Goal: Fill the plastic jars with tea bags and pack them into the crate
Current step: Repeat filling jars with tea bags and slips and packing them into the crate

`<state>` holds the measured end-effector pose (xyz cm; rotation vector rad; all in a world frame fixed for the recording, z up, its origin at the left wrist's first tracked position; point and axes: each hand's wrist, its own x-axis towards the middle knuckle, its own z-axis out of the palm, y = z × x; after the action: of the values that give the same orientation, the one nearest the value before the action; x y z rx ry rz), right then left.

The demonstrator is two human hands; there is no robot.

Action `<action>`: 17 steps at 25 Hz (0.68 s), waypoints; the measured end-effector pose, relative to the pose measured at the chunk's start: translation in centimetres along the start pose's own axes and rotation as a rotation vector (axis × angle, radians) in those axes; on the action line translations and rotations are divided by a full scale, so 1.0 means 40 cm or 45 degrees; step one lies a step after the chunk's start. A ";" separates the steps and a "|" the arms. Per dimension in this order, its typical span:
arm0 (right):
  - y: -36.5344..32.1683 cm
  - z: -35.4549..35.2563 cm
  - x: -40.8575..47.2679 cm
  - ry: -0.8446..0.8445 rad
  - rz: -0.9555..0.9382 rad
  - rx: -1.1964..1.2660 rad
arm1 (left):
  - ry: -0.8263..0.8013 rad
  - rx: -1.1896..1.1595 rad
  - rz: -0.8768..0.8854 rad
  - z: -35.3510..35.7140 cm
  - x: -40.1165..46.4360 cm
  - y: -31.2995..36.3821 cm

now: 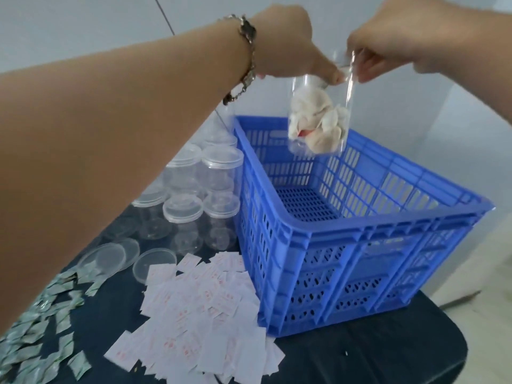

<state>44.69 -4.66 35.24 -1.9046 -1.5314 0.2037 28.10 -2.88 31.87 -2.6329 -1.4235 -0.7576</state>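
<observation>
A clear plastic jar [318, 117] with white tea bags inside hangs in the air above the far end of the blue crate [360, 231]. My right hand [401, 37] pinches the jar's rim from the right. The fingers of my left hand [288, 42] reach into the jar's mouth and touch the tea bags. The crate's perforated floor is bare where it shows. White tea bag sachets [205, 314] lie scattered on the dark table in front of the crate.
Several clear lidded jars [194, 195] stand left of the crate, with loose lids [110, 259] before them. Green sachets [41, 336] lie spread at the table's left. A white wall stands behind; the floor shows at the right.
</observation>
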 end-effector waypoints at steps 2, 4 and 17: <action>0.041 0.057 -0.016 -0.056 0.018 -0.011 | -0.102 0.187 0.032 0.040 0.029 0.007; 0.080 0.095 0.009 -0.104 0.032 0.009 | -0.213 0.294 0.114 0.089 0.055 0.015; 0.213 0.474 0.075 -1.070 0.214 -0.296 | -1.557 0.691 0.150 0.412 0.073 -0.057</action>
<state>42.76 5.02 16.69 -2.2760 -1.9677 1.0492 34.11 5.16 18.28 -2.6110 -1.2383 1.2932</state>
